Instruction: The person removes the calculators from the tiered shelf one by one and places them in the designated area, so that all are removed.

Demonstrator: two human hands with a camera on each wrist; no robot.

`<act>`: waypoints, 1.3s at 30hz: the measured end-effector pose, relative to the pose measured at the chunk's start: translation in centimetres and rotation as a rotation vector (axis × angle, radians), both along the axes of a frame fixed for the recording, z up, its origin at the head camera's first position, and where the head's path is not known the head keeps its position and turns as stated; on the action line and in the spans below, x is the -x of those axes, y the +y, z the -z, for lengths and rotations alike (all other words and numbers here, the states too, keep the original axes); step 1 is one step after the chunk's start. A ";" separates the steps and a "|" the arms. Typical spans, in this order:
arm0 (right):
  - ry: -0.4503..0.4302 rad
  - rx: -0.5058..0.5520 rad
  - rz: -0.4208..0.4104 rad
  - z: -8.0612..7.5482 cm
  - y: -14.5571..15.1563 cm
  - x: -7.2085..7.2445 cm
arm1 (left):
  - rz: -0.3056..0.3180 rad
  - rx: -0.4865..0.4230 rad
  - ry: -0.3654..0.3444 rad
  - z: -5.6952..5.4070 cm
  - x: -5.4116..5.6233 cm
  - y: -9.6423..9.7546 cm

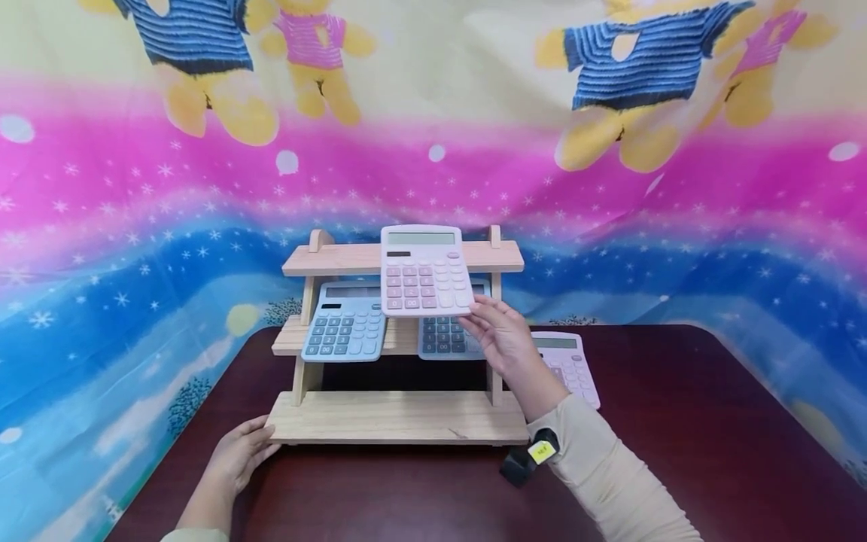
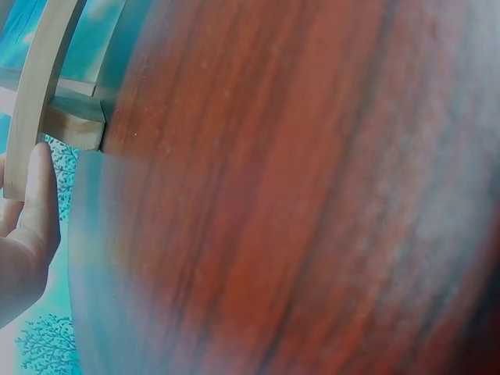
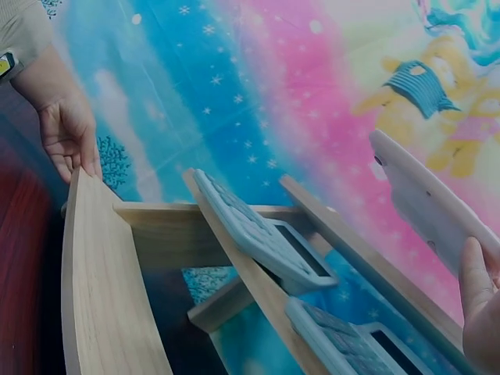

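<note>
My right hand (image 1: 500, 337) pinches a pink calculator (image 1: 424, 272) by its lower right corner, keys toward me. It is in front of the top board of a wooden three-tier display rack (image 1: 400, 415). In the right wrist view, the held calculator (image 3: 426, 207) shows its back and edge, apart from the top board. My left hand (image 1: 240, 454) grips the left end of the bottom board; its fingers and thumb (image 2: 41, 191) lie about that end. Two blue calculators lean on the middle tier: the left one (image 1: 345, 324) in full view, the right one (image 1: 443, 339) partly hidden.
Another pink calculator (image 1: 567, 361) lies on the dark red table (image 1: 677, 421) right of the rack, partly behind my right forearm. A patterned cloth (image 1: 433, 188) with bears and snowflakes hangs behind the table and at its sides. A black wrist camera (image 1: 520, 465) sits below my right sleeve.
</note>
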State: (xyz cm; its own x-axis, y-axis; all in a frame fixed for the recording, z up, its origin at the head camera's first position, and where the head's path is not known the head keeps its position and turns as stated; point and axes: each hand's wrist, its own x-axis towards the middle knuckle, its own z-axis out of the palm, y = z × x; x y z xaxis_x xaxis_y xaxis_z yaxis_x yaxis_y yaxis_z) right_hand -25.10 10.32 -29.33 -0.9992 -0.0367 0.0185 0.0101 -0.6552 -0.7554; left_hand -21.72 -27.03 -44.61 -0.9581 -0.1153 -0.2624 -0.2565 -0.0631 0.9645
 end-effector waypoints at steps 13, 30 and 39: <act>0.044 0.104 0.033 0.2 4.1 -1.1 | 0.007 -0.026 0.022 0.1 -0.1 -0.2; 0.143 0.238 0.027 1.3 8.6 -2.5 | 0.003 -0.024 0.042 0.6 0.1 -0.2; 0.186 0.287 0.040 2.3 11.0 -3.1 | 0.011 -0.023 0.034 0.3 0.2 -0.2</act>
State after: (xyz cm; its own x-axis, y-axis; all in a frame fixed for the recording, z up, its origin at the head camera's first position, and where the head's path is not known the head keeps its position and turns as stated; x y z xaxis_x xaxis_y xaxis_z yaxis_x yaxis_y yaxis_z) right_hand -21.96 21.35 -31.59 -0.9783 0.0357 0.2042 -0.1405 -0.8384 -0.5267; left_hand -21.88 -27.21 -44.94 -0.9676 -0.0993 -0.2321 -0.2245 -0.0822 0.9710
